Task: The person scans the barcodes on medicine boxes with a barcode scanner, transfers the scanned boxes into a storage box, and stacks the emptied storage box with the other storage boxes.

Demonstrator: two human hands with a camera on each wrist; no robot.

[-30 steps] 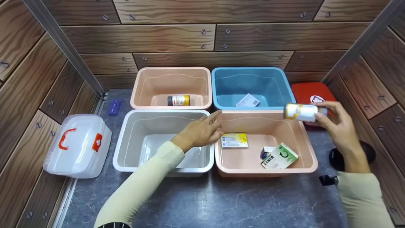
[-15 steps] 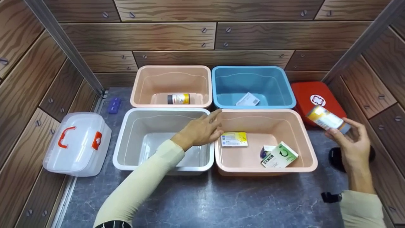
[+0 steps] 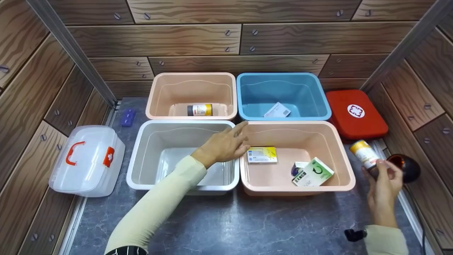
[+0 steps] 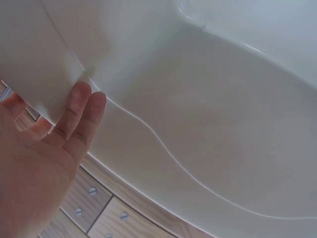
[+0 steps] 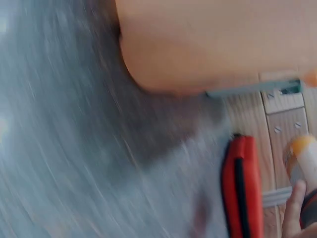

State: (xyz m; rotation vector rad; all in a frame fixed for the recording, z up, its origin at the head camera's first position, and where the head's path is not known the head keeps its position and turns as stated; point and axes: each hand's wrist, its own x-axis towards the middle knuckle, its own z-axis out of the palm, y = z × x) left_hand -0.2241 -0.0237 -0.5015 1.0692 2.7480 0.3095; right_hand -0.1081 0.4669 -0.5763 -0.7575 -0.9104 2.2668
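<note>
My right hand [image 3: 384, 186] grips a pill bottle [image 3: 364, 154] by its dark cap end, tilted, to the right of the front peach bin [image 3: 300, 188]. Its white and yellow label faces up, close to a rounded black device [image 3: 410, 170] with a reddish glow inside. At the right edge of the right wrist view, the bottle [image 5: 306, 161] shows with a finger along it. My left hand [image 3: 223, 147] rests at the rim between the grey bin [image 3: 184, 187] and the front peach bin. In the left wrist view its fingers [image 4: 91, 116] lie loosely extended against the grey bin's wall, holding nothing.
The front peach bin holds a yellow-white box [image 3: 262, 155] and a green-white box [image 3: 313, 173] over a smaller one. Behind stand a peach bin [image 3: 193, 78] with a bottle [image 3: 201, 110] and a blue bin [image 3: 283, 78]. A red case [image 3: 357, 122] and clear box [image 3: 86, 159] flank them.
My right hand has carried the bottle right and down, from over the front peach bin's back corner and past the red case to the black device. The left hand has stayed put.
</note>
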